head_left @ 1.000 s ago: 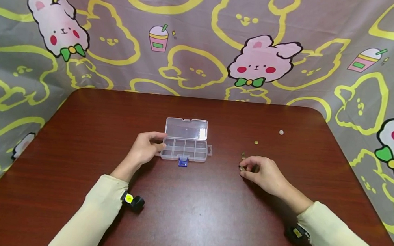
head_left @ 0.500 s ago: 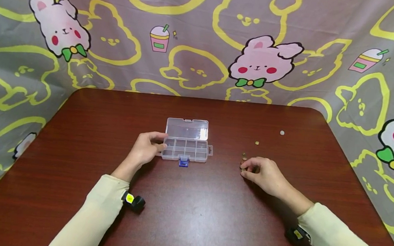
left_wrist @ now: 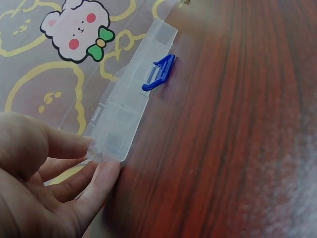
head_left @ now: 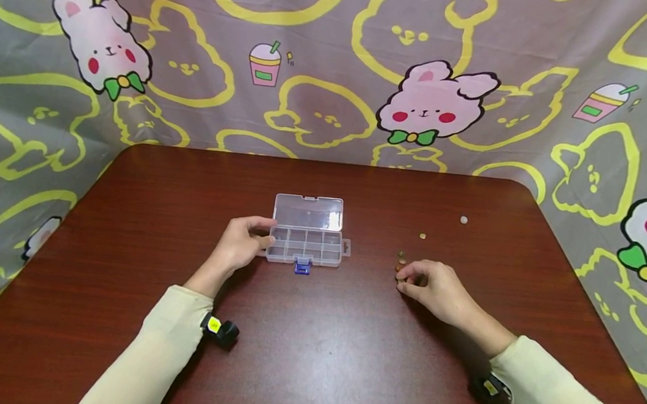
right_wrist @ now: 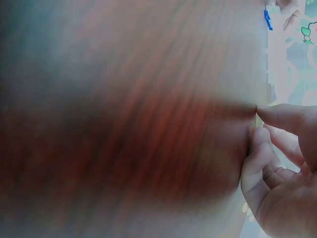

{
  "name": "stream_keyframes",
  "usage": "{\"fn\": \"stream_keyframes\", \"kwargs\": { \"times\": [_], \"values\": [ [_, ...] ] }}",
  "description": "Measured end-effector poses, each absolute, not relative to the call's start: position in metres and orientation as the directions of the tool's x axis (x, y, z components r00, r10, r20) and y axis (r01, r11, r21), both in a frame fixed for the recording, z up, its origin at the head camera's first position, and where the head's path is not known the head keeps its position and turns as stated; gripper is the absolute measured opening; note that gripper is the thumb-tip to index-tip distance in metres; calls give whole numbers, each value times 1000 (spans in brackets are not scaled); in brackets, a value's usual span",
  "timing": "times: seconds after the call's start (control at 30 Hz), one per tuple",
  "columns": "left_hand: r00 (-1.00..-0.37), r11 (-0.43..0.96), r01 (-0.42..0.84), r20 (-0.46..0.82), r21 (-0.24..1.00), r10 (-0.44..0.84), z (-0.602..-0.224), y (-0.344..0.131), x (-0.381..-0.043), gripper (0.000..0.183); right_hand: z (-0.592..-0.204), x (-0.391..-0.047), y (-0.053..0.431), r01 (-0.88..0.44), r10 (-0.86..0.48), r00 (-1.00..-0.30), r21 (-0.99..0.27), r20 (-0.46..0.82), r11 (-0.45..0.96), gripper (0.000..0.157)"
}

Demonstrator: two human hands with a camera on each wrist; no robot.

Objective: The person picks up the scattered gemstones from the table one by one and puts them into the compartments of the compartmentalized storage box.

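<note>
A clear plastic compartment box (head_left: 304, 252) stands on the table with its lid raised at the back and a blue latch (head_left: 302, 267) at its front. My left hand (head_left: 239, 243) pinches the box's left end between thumb and fingers; in the left wrist view its fingertips (left_wrist: 106, 171) are at the near corner. To the right of the box, my right hand (head_left: 434, 289) is down at the tabletop, thumb and index finger curled round a tiny bead-like piece (head_left: 400, 280), mostly hidden. Just beyond those fingertips lie a green piece (head_left: 402, 254) and a brownish one (head_left: 402, 261).
Farther back on the brown table (head_left: 308, 363) are a yellowish piece (head_left: 422, 236) and a white round piece (head_left: 464, 220). A patterned curtain (head_left: 331, 66) hangs behind the table and along both sides. The box's hanging tab (head_left: 346, 248) juts out to the right.
Very little differs. The right fingers have shifted slightly at the same spot, and more of the small pieces beyond them shows. The left hand stays on the box.
</note>
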State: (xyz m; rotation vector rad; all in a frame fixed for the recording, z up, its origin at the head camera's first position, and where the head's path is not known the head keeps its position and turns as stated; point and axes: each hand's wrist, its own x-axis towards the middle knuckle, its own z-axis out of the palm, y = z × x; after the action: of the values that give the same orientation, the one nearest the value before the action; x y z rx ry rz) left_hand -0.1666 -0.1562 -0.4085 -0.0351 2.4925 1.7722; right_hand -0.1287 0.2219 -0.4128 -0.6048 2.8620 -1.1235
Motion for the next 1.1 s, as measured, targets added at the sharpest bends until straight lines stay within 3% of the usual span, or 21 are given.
{"fn": "stream_keyframes", "kwargs": {
  "times": [1.1],
  "values": [
    [-996,306,-73,-84,949,23,-411,-157,-166,37,-401,-139,194,-385,-410,-899,-718,151,580,9]
  ]
}}
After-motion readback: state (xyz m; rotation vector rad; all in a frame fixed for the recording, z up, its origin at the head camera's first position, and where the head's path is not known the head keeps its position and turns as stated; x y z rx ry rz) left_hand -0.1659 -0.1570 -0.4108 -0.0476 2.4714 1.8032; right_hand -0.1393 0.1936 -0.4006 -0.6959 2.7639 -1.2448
